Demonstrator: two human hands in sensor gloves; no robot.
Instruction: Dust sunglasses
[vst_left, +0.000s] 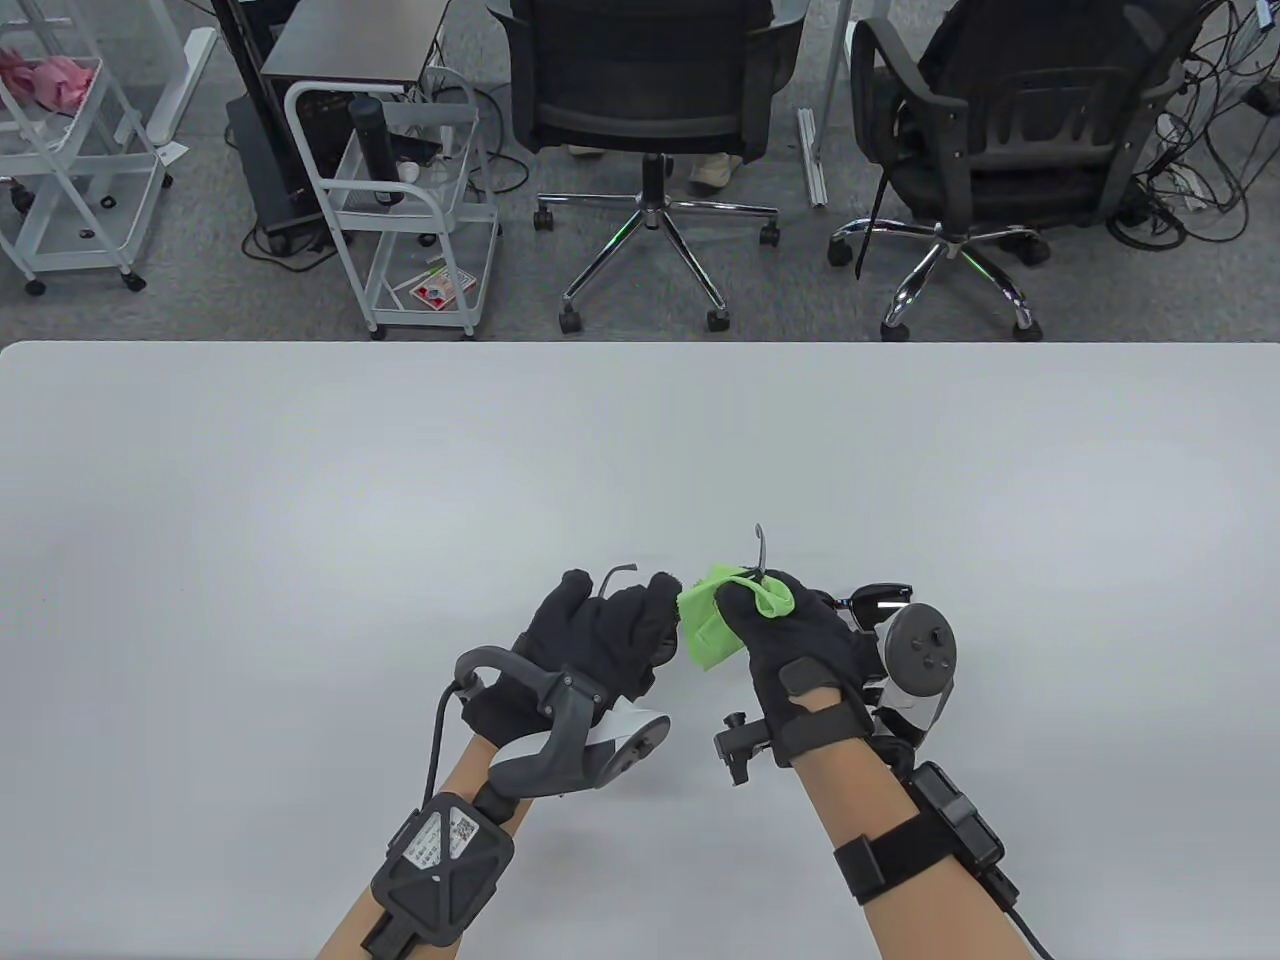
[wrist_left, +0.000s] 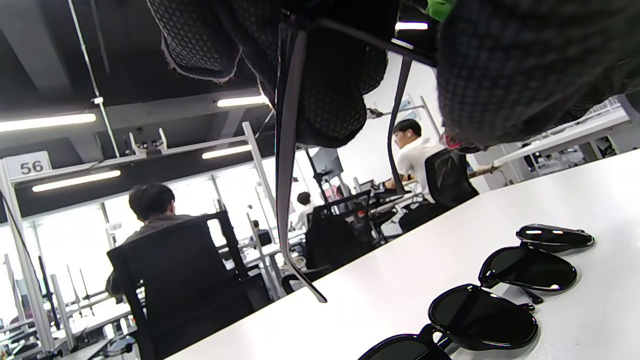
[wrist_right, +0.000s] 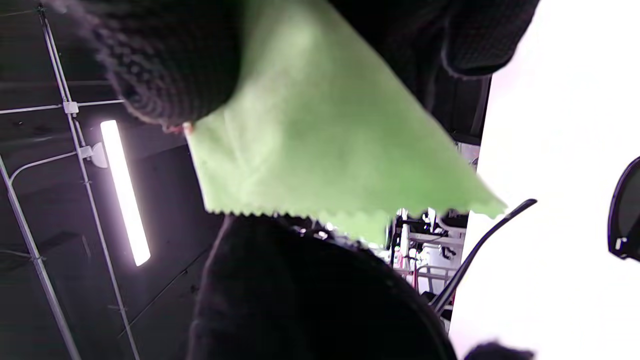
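Note:
Both gloved hands hover over the near middle of the white table (vst_left: 300, 480). My left hand (vst_left: 605, 625) grips a pair of dark sunglasses; only its thin temples stick out, one (vst_left: 620, 572) above the fingers and the other (vst_left: 762, 548) rising past the cloth. In the left wrist view the same temples (wrist_left: 285, 175) hang down from my curled fingers (wrist_left: 330, 90). My right hand (vst_left: 790, 630) pinches a green cloth (vst_left: 712, 628) and presses it against the held frame. The right wrist view shows that cloth (wrist_right: 320, 145) hanging between the fingers; the lenses are hidden.
More dark sunglasses (wrist_left: 500, 295) lie in a row on the table to the right of my hands, partly seen behind the right tracker (vst_left: 880, 598). Office chairs (vst_left: 650, 110) and a white trolley (vst_left: 420, 210) stand beyond the far edge.

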